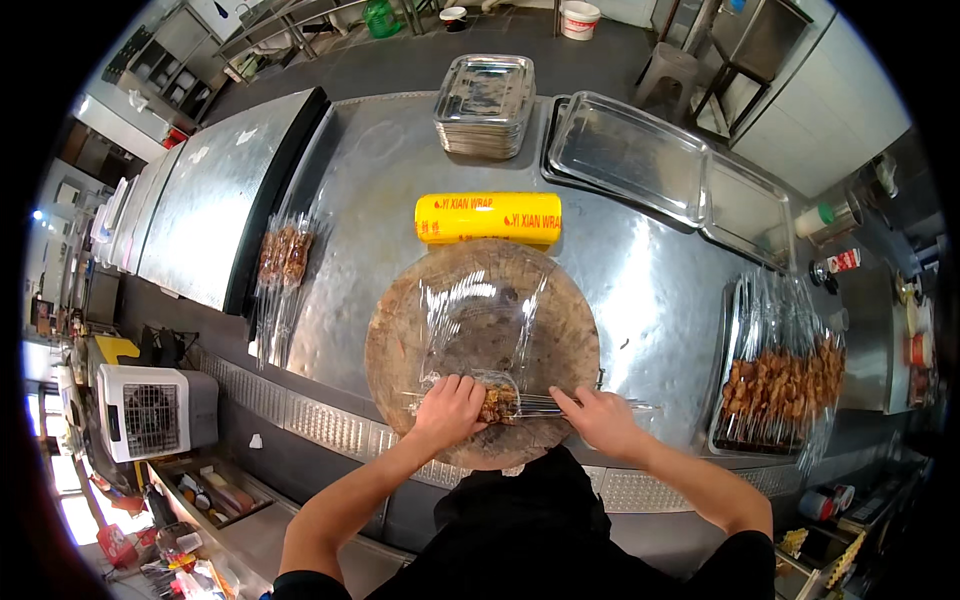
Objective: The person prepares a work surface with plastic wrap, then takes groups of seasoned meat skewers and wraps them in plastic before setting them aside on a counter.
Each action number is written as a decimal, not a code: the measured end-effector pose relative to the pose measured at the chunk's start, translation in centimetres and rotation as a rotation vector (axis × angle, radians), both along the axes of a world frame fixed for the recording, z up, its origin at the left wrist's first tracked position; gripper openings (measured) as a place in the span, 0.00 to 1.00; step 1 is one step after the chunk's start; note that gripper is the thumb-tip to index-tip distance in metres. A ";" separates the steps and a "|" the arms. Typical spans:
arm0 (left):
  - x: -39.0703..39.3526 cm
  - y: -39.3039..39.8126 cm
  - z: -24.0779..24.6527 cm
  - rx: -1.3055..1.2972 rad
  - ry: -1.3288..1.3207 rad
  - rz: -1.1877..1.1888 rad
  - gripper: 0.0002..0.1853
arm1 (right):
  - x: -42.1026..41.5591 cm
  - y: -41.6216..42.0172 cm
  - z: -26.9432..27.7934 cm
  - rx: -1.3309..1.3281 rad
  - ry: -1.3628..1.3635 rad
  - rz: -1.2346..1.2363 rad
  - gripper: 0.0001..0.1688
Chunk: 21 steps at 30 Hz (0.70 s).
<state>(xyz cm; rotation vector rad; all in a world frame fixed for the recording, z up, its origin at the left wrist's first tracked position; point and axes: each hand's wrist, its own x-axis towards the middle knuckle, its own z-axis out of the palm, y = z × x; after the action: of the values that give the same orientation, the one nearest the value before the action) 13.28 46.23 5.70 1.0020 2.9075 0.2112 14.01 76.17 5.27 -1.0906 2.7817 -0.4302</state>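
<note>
A bundle of meat skewers lies crosswise on the near part of a round wooden chopping block. My left hand is closed over the meat at its left side, hiding part of it. With the fingers of my right hand I hold the bare metal sticks to the right of the meat. Clear plastic film stretches over the block from the bundle towards a yellow roll of cling wrap. That roll rests on the steel table just beyond the block.
Left on the steel table lies a wrapped skewer bundle. At right, a tray holds several film-covered meat skewers. Stacked metal trays and flat trays stand along the far edge. A steel-topped unit borders the left.
</note>
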 end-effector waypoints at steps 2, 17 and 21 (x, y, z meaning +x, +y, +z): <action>-0.3 -0.2 0.2 -0.009 -0.114 0.007 0.30 | 0.4 -0.4 0.3 0.004 0.033 -0.009 0.26; -1.9 1.2 1.9 -0.037 0.171 0.043 0.29 | -18.0 -0.6 -0.4 0.078 -2.014 -0.094 0.28; -6.1 2.7 -1.0 0.095 0.204 0.136 0.32 | -18.0 0.7 -1.9 0.033 -1.604 -0.045 0.31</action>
<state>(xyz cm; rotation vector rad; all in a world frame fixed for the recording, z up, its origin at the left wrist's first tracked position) 7.16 48.95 4.65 0.8865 3.1823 0.2709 -3.95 76.88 3.39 -0.2868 1.3434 -0.7683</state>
